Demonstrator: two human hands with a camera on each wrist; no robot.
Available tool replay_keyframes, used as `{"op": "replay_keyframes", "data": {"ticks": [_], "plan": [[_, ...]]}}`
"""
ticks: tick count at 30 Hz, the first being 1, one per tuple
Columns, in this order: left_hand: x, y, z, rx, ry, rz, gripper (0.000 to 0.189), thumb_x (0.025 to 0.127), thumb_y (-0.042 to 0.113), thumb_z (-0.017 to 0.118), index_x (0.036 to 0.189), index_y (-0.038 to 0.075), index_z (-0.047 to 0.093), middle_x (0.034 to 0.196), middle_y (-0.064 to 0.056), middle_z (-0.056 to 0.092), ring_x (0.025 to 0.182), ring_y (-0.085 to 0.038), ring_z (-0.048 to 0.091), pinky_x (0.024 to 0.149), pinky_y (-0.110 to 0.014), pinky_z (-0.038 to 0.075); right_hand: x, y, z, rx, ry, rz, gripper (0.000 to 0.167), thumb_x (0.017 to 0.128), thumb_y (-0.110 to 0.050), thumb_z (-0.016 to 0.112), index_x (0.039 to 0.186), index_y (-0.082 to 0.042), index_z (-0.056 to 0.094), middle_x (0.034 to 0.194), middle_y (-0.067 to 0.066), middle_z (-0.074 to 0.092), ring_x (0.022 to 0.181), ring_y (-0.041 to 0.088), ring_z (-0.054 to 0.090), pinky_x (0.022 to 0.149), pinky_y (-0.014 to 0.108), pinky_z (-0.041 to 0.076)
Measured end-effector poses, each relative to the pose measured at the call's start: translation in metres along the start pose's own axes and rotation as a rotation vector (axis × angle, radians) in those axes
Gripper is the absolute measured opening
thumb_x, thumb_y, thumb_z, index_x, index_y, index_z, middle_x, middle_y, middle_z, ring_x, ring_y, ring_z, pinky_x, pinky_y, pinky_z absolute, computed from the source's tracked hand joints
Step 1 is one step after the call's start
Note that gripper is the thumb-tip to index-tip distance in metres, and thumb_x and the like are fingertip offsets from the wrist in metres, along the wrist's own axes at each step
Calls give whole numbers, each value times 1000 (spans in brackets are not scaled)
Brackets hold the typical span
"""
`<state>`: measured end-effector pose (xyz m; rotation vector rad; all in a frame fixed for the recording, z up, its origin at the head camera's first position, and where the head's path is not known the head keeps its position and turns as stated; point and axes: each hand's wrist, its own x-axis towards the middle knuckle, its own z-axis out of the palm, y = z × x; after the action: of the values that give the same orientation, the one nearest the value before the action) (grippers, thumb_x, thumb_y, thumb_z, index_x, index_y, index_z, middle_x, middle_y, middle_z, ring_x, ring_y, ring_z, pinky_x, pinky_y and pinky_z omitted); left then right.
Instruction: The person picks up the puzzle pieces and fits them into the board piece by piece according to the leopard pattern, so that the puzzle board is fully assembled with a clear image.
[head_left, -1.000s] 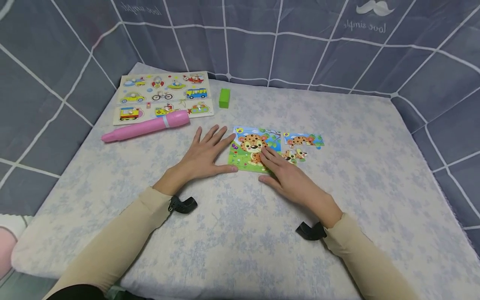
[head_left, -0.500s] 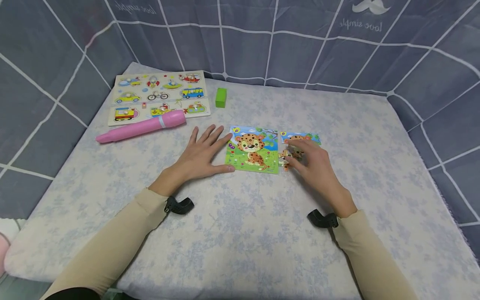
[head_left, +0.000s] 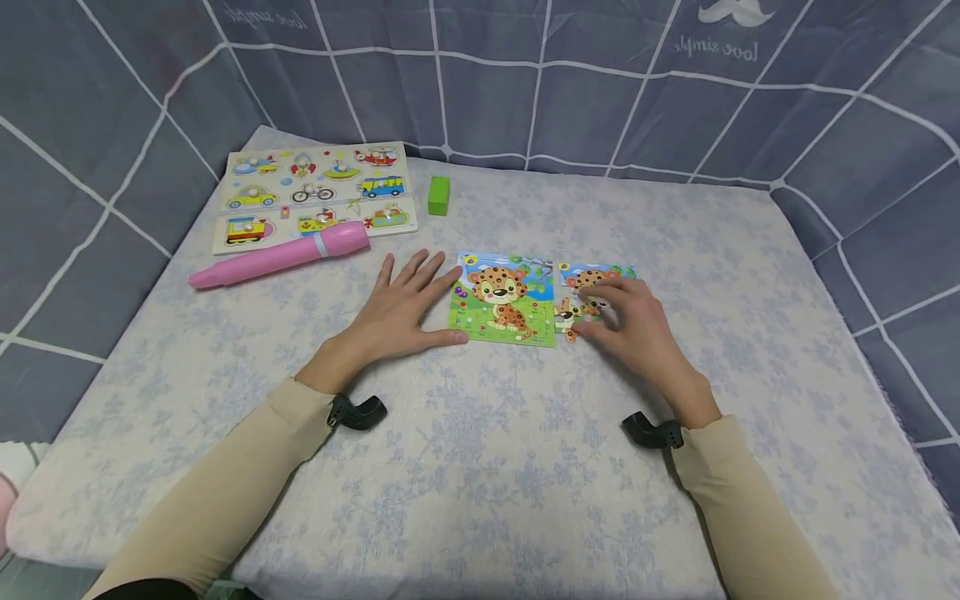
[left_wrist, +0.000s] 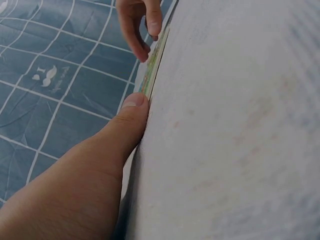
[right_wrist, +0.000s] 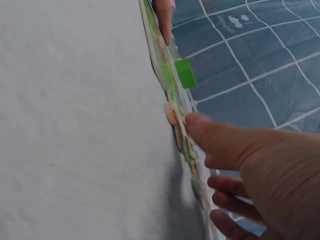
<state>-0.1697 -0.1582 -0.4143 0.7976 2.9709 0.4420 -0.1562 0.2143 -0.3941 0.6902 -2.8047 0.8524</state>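
Note:
A square leopard-cub jigsaw picture (head_left: 501,302) lies flat on the cloth between my hands. My left hand (head_left: 397,315) rests palm down with fingers spread, its thumb and index fingertip at the picture's left edge. Close to the picture's right edge lie loose jigsaw pieces (head_left: 566,315), with a joined strip of pieces (head_left: 587,273) showing the cub's ears above them. Over these pieces hovers my right hand (head_left: 643,329), thumb and fingers bent but apart. In the right wrist view its thumb (right_wrist: 200,125) is near the pieces' edge. The hand hides part of the pieces.
A vehicle peg puzzle board (head_left: 315,192) lies at the back left, and a pink pen-shaped toy (head_left: 277,257) overlaps its front edge. To its right stands a green block (head_left: 438,196). A grey checked curtain (head_left: 495,92) borders the table (head_left: 480,467).
My right hand has lifted off the picture and moved right, over the loose pieces. The left hand stays at the picture's left edge. The whole view has shifted slightly.

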Motion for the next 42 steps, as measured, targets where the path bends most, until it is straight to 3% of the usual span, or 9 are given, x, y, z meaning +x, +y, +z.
{"op": "replay_keyframes", "data": {"ticks": [5, 10, 15, 19, 25, 31, 36, 42], "plan": [[1, 1, 0, 1, 2, 11, 104, 89, 76, 65, 170, 26, 23, 177, -10, 16, 165, -34, 5, 128, -68, -5, -1, 0, 7, 21, -6, -63, 51, 85, -18, 90, 129, -3, 72, 133, 17, 67, 125, 38, 55, 96, 56, 46], [2, 3, 0, -4, 0, 9, 104, 89, 76, 65, 170, 26, 24, 177, -10, 17, 165, -33, 5, 128, -68, -5, -3, -1, 8, 73, -2, -20, 39, 85, -14, 90, 120, -9, 74, 124, 10, 71, 110, 30, 60, 88, 46, 47], [1, 3, 1, -5, -4, 1, 104, 89, 77, 64, 170, 26, 24, 177, -10, 17, 165, -33, 6, 128, -67, -6, -4, -2, 8, 64, -47, -6, 50, 89, -16, 87, 135, -7, 69, 127, 12, 66, 107, 29, 58, 88, 44, 44], [1, 3, 1, -7, -1, 2, 103, 89, 76, 64, 170, 26, 23, 177, -10, 17, 165, -33, 6, 128, -67, -6, -3, -3, 7, 55, -77, -23, 49, 91, -14, 84, 136, -2, 67, 124, 16, 62, 103, 32, 52, 88, 47, 39], [-1, 3, 1, -9, -3, 3, 103, 90, 76, 64, 170, 25, 23, 177, -10, 17, 165, -33, 6, 127, -68, -6, -2, -2, 5, 148, -68, 70, 49, 90, -12, 85, 134, -4, 63, 124, 15, 66, 109, 31, 62, 95, 47, 53], [-1, 3, 2, -10, -4, 3, 104, 89, 77, 64, 170, 26, 23, 177, -10, 17, 165, -33, 6, 127, -68, -5, -1, -5, 0, 307, -14, 111, 38, 96, -6, 78, 132, -8, 66, 116, 11, 74, 98, 20, 68, 81, 19, 56], [1, 2, 3, -9, -4, 2, 104, 89, 77, 63, 170, 27, 22, 178, -10, 16, 166, -33, 5, 128, -67, -6, 9, -14, -5, 392, 13, 112, 34, 99, -7, 74, 132, -10, 71, 115, 12, 73, 99, 15, 67, 85, 13, 55], [1, -1, 2, -8, -3, -3, 104, 89, 77, 63, 170, 27, 21, 178, -9, 14, 166, -32, 4, 128, -66, -7, 35, -29, 4, 402, -13, 113, 30, 100, -11, 73, 131, -9, 72, 108, 13, 73, 92, 18, 68, 79, 19, 57]]}}
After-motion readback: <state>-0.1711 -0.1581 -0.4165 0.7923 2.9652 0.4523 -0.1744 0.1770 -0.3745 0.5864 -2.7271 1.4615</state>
